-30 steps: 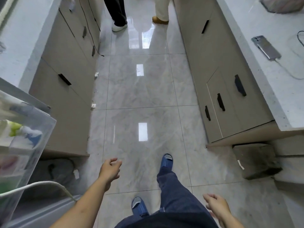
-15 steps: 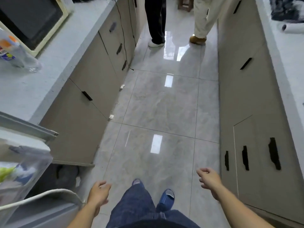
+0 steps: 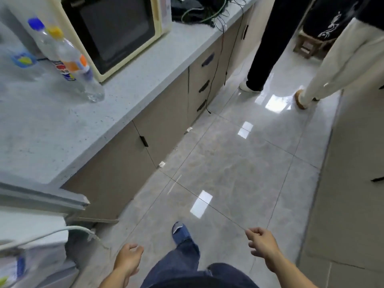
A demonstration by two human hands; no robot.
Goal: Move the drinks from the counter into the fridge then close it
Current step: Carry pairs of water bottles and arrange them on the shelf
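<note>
Clear plastic drink bottles stand on the grey counter (image 3: 128, 84) at the upper left: one with a yellow cap (image 3: 74, 63), one with a blue cap (image 3: 44, 42) behind it, and a blurred one (image 3: 19, 59) at the left edge. The open fridge door (image 3: 31, 246) fills the lower left, with drinks showing in its shelf. My left hand (image 3: 127, 259) hangs low beside my leg, fingers loosely curled, holding nothing. My right hand (image 3: 262, 243) is out in front over the floor, also loosely curled and empty.
A cream microwave (image 3: 116, 32) sits on the counter behind the bottles, with cables (image 3: 207, 13) further back. Two people (image 3: 270, 42) stand in the aisle ahead. Cabinets line both sides of the glossy tiled floor (image 3: 228, 163). A white cable (image 3: 62, 231) loops by the fridge.
My view has swung up and left, bringing the counter, bottles and microwave into sight. Both hands stay empty while I step forward along the aisle.
</note>
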